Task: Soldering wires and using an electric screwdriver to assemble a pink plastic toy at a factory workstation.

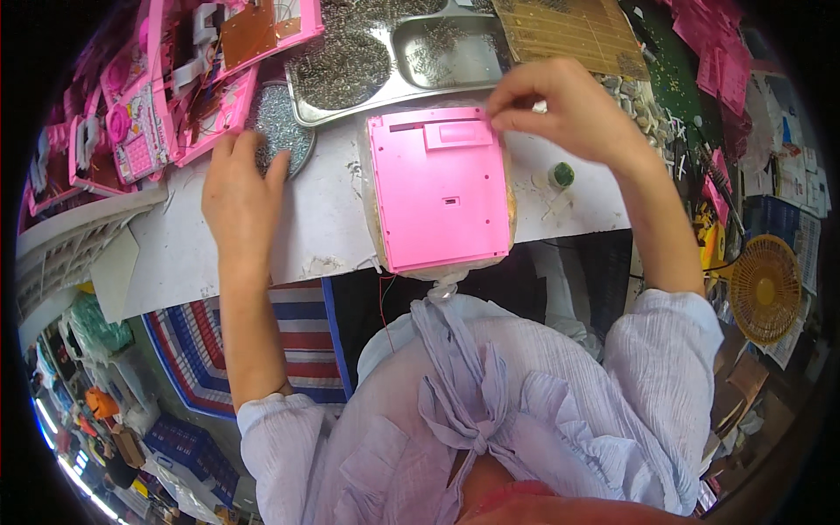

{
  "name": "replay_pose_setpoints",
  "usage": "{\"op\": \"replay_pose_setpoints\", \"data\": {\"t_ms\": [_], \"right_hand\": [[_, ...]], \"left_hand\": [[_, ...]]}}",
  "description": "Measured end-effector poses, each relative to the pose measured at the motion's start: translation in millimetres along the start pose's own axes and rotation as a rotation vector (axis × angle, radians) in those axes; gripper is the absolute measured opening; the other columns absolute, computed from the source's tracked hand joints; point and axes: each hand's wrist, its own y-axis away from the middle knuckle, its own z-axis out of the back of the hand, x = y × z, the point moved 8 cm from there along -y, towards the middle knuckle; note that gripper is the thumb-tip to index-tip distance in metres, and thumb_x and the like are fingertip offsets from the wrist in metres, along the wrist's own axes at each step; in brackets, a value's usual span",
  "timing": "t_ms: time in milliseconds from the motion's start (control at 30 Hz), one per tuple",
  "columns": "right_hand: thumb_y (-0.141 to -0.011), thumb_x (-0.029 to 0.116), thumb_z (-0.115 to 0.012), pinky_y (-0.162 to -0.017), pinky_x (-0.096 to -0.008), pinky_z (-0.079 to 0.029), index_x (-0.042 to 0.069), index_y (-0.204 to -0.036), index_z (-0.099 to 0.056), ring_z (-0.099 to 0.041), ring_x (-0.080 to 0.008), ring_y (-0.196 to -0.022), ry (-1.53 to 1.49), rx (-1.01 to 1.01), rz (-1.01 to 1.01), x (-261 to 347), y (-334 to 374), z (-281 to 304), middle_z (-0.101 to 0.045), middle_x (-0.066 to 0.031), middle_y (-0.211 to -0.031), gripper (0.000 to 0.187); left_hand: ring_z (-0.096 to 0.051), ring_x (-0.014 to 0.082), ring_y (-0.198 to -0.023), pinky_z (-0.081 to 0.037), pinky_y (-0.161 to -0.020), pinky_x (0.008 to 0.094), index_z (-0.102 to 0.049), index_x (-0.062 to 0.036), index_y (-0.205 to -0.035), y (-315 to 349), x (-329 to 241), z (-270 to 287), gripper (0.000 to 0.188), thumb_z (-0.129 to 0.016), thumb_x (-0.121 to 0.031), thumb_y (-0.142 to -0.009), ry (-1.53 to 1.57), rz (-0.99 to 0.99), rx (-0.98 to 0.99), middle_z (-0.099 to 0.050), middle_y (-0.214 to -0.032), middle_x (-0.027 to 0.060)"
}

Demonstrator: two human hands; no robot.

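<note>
A pink plastic toy casing (442, 188) lies back-side up on a padded block at the near edge of the white worktable (324, 219). My right hand (560, 109) hovers over its top right corner, fingertips pinched together on something small that I cannot make out. My left hand (241, 188) rests flat on the table to the left, its fingertips reaching into a round dish of small metal screws (278, 122).
A metal compartment tray (411, 57) with heaps of screws stands behind the casing. Several pink toy parts with circuit boards (175, 87) pile up at the back left. A bamboo mat (573, 31), a small green bottle (561, 175) and a yellow fan (766, 289) are on the right.
</note>
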Motion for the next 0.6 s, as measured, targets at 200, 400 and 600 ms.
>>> {"op": "replay_pose_setpoints", "data": {"t_ms": [200, 400, 600], "right_hand": [[-0.084, 0.009, -0.077, -0.074, -0.0276, -0.056, 0.001, -0.093, -0.077, -0.070, -0.0137, -0.076, -0.376, -0.283, -0.123, -8.1, 57.9, -34.5, -0.076, -0.0100, -0.085, 0.012], [-0.083, 0.011, -0.078, -0.066, -0.0302, -0.053, 0.002, -0.090, -0.077, -0.068, -0.0190, -0.069, -0.147, -0.438, 0.029, 3.1, 71.2, -39.5, -0.073, -0.0097, -0.081, 0.011], [-0.081, 0.010, -0.081, -0.062, -0.0309, -0.050, 0.004, -0.087, -0.076, -0.064, -0.0190, -0.067, -0.071, -0.444, 0.121, 6.9, 66.4, -45.7, -0.071, -0.0078, -0.078, 0.010]], "left_hand": [[-0.065, 0.0309, -0.079, -0.051, -0.073, 0.0411, -0.070, -0.0027, -0.090, 7.9, 13.4, -6.2, 0.016, -0.074, -0.018, -0.089, 0.092, 0.030, 0.012, -0.066, -0.088, 0.0114], [-0.061, 0.0279, -0.072, -0.048, -0.068, 0.0394, -0.067, -0.0012, -0.084, 8.2, 25.7, -10.0, 0.024, -0.074, -0.022, -0.092, 0.101, 0.128, -0.002, -0.064, -0.082, 0.0112], [-0.058, 0.0233, -0.065, -0.047, -0.063, 0.0366, -0.066, -0.0010, -0.083, 10.9, 37.6, -12.1, 0.028, -0.076, -0.025, -0.092, 0.088, 0.179, -0.051, -0.063, -0.075, 0.0100]]}}
